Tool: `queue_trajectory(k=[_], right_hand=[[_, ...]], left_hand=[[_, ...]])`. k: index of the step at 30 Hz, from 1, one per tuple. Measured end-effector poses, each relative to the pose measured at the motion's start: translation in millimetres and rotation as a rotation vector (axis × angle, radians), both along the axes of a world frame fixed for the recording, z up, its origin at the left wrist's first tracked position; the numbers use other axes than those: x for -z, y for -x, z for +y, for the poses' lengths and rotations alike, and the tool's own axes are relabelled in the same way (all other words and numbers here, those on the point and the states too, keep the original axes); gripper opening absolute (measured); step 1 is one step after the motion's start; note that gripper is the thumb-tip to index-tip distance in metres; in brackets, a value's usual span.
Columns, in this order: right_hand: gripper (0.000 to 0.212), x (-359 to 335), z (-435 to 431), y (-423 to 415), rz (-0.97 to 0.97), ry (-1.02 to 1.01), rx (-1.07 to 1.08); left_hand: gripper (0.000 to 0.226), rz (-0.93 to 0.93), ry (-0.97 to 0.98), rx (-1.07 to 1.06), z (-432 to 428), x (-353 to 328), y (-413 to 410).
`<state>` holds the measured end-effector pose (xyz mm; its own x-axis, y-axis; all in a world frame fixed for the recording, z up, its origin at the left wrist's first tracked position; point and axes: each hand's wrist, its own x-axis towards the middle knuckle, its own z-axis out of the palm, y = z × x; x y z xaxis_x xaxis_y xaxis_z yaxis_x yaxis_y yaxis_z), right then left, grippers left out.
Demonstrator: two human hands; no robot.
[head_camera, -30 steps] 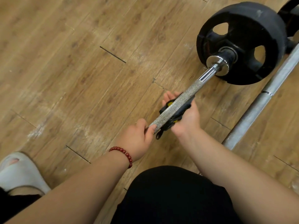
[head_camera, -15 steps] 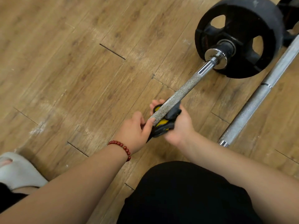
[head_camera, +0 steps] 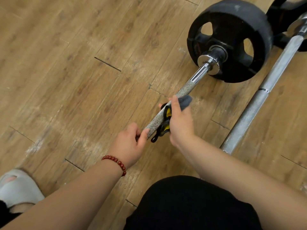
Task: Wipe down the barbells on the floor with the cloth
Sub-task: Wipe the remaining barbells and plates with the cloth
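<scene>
A slipper (head_camera: 16,188) is cut off at the left edge. The left hand (head_camera: 131,143) pinches the barbell (head_camera: 166,112) at its hidden near end; the right hand (head_camera: 180,123) clasps the half-covered cloth (head_camera: 184,101) around the knurled shaft. Scuffed plank floor (head_camera: 66,80) lies beneath.

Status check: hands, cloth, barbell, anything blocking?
Left hand grips barbell end. Right hand holds cloth against knurled shaft. Second bar lies alongside, apart.
</scene>
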<state>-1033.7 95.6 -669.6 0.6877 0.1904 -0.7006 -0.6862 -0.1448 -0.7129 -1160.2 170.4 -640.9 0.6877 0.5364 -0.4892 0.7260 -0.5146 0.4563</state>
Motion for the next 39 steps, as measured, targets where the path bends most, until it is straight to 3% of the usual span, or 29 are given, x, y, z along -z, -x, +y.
queue_trajectory(k=[3, 4, 7, 9, 11, 15, 18, 19, 25, 27, 30, 32, 37, 39], right_hand=[[0.1, 5.4, 11.3, -29.5, -0.053, 0.01, 0.095], [0.102, 6.7, 13.3, -28.9, -0.034, -0.027, 0.131], [0.095, 9.2, 6.4, 9.9, 0.03, -0.023, 0.06], [0.072, 0.4, 0.0, 26.2, 0.074, -0.081, -0.033], [0.052, 1.4, 0.9, 14.0, 0.142, -0.21, 0.032], [0.068, -1.5, 7.1, -1.4, 0.257, -0.418, 0.176], [0.027, 1.0, -6.7, 36.7, 0.384, -0.406, 0.008], [0.022, -3.3, -8.0, 40.7, 0.404, -0.43, -0.035], [0.04, -3.1, 2.2, -25.1, 0.34, -0.563, 0.245], [0.043, 0.3, -2.5, -17.1, 0.348, -0.59, 0.182], [0.025, 0.1, -15.0, 24.6, 0.379, -0.539, -0.061], [0.024, 1.8, -16.0, 23.6, 0.401, -0.49, -0.095], [0.029, 3.1, -3.3, -36.4, 0.342, -0.592, 0.193], [0.029, 4.2, -4.0, -23.8, 0.41, -0.573, 0.144]], left_hand=[[0.027, 0.001, -0.007, 0.005, 0.9, 0.1, -0.3], [0.027, -0.002, -0.008, 0.006, 1.5, 0.2, -0.3], [0.028, -0.017, -0.017, -0.003, 2.5, 1.4, 0.2], [0.027, -0.025, -0.029, -0.001, 2.7, 1.2, 0.1], [0.027, -0.027, -0.025, 0.002, 2.0, 1.0, 0.4], [0.026, -0.038, -0.014, -0.003, 1.4, 2.2, 1.5], [0.028, -0.039, -0.025, 0.004, 1.2, 3.1, 1.7], [0.028, -0.038, -0.023, 0.005, 0.8, 3.1, 2.0], [0.027, -0.022, -0.01, 0.001, -4.2, 3.5, 4.0], [0.027, -0.035, -0.007, -0.002, -4.8, 5.0, 4.1], [0.027, -0.042, -0.002, -0.014, -5.9, 4.7, 3.5], [0.027, -0.031, -0.004, -0.006, -6.6, 4.1, 2.8], [0.026, -0.014, -0.02, 0.033, -8.1, 4.8, 3.3], [0.026, -0.013, -0.023, 0.034, -8.2, 5.0, 3.2]])
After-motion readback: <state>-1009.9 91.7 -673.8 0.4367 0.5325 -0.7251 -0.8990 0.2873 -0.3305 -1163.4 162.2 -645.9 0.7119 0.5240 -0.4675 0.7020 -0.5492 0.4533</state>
